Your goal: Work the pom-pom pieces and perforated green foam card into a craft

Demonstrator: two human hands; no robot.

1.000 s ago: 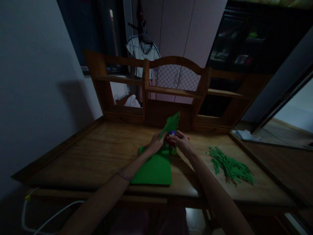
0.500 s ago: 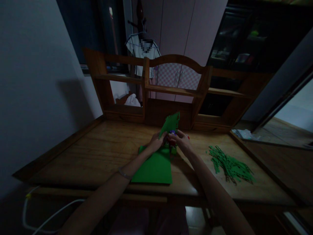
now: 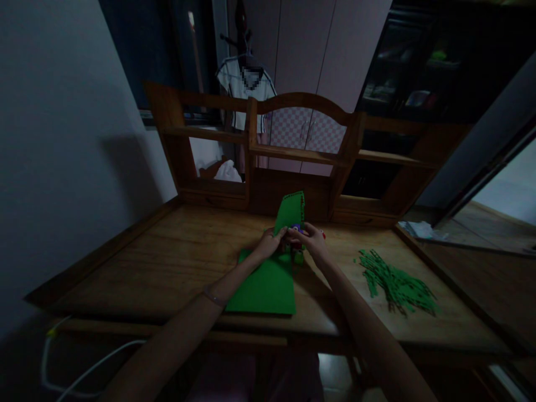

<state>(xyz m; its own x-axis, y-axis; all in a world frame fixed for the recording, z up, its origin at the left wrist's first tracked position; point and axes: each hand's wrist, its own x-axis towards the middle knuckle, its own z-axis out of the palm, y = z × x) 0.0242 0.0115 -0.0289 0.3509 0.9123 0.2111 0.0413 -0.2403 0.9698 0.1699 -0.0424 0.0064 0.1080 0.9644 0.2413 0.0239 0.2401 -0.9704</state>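
A flat green sheet lies on the wooden desk in front of me. My left hand is closed on the lower edge of a second green panel that stands tilted above the sheet, small holes along its rim. My right hand pinches a small purple and red object against that panel's base. The two hands almost touch. In the dim light the small object's shape is hard to make out.
A heap of green perforated strips lies on the desk to the right. A wooden shelf unit stands along the desk's back edge. Papers rest at the far right. A white cable hangs below the front left edge.
The raised green panel has turned more upright and appears narrower. Both hands stayed at the same spot with only slight shifts.
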